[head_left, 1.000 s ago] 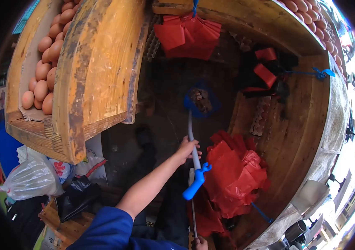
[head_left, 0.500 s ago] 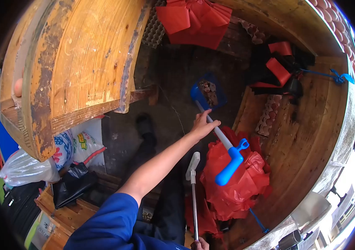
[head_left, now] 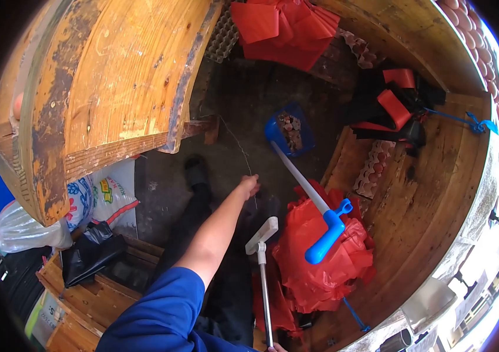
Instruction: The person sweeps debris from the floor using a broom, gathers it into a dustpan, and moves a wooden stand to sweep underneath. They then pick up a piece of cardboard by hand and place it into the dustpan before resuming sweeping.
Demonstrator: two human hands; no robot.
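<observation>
My left hand reaches out over the dark floor, apart from the dustpan, fingers curled in and seemingly holding nothing. To its right, a long-handled blue dustpan lies on the floor with brownish debris in it. Its grey handle slants up to a blue grip, which no hand touches. At the bottom edge my right hand, mostly cut off, is closed around a metal pole with a narrow white head. Bristles on that head cannot be made out.
A bunch of red plastic bags hangs beside the dustpan handle. Wooden stalls curve around the floor. Black and red bags, an egg tray and white sacks stand around. A thin line runs near my left hand.
My left hand has let go of the dustpan handle and moved left and down. The dustpan handle stays tilted in place. The pole's white head has turned and shifted slightly left.
</observation>
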